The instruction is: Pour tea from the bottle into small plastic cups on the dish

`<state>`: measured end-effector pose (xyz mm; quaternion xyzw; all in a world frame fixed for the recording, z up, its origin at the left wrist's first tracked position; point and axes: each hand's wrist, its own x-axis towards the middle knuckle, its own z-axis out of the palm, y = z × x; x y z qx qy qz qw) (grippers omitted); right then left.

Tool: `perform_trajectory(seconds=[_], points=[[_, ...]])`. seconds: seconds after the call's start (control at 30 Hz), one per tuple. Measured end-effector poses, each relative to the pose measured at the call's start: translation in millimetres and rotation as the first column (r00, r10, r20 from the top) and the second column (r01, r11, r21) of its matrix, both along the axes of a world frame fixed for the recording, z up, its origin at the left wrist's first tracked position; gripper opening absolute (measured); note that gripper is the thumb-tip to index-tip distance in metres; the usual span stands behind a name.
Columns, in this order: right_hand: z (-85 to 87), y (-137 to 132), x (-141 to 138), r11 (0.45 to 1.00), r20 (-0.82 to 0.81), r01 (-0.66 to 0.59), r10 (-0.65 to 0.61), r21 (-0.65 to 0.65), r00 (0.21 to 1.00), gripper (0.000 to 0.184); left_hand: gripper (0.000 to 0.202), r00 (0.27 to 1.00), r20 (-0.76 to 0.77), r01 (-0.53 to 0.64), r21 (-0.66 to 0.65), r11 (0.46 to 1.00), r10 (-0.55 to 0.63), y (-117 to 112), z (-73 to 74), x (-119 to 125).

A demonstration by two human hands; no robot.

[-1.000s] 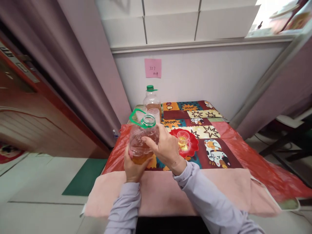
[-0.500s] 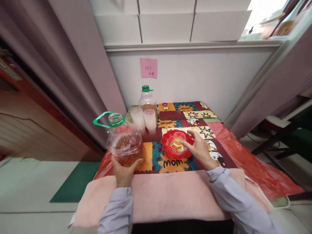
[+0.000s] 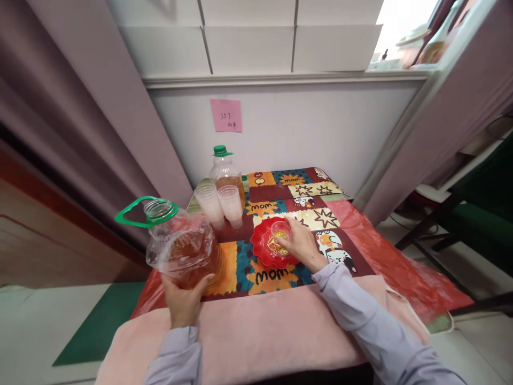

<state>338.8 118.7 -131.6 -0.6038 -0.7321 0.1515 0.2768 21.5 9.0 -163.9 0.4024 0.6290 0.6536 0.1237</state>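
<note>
My left hand point(image 3: 185, 298) grips the bottom of a large clear jug point(image 3: 182, 250) of amber liquid with a green neck ring and handle, its mouth uncapped, held above the table's near left corner. My right hand point(image 3: 300, 244) is closed round a small clear plastic cup point(image 3: 279, 231) holding a little amber liquid. The cup stands on a red scalloped plate point(image 3: 269, 249) in the middle of the table.
Two stacks of clear plastic cups point(image 3: 220, 205) stand behind the plate, with a second capped bottle point(image 3: 225, 172) of amber liquid behind them. A patterned cartoon mat point(image 3: 296, 200) covers the table over a red sheet point(image 3: 395, 270) and a pink towel point(image 3: 272, 331). Dark chair legs point(image 3: 441, 230) stand at right.
My right hand let go of the jug and went right to the cup on the red plate. My left hand carried the jug left and lower, alone.
</note>
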Motion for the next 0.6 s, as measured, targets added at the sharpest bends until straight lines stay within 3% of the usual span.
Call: perform_trajectory(seconds=[0.4,0.6], points=[[3.7,1.0,-4.5,1.0,0.016,-0.003,0.003,-0.018,1.0,0.072,0.107,0.999,-0.045,0.007,-0.008,1.0,-0.007,0.5,4.5,1.2],[1.8,1.0,-4.9,0.997,0.044,0.025,-0.022,-0.072,0.999,0.072,0.11,1.0,-0.006,0.004,-0.03,1.0,-0.004,0.4,-1.7,-2.6]])
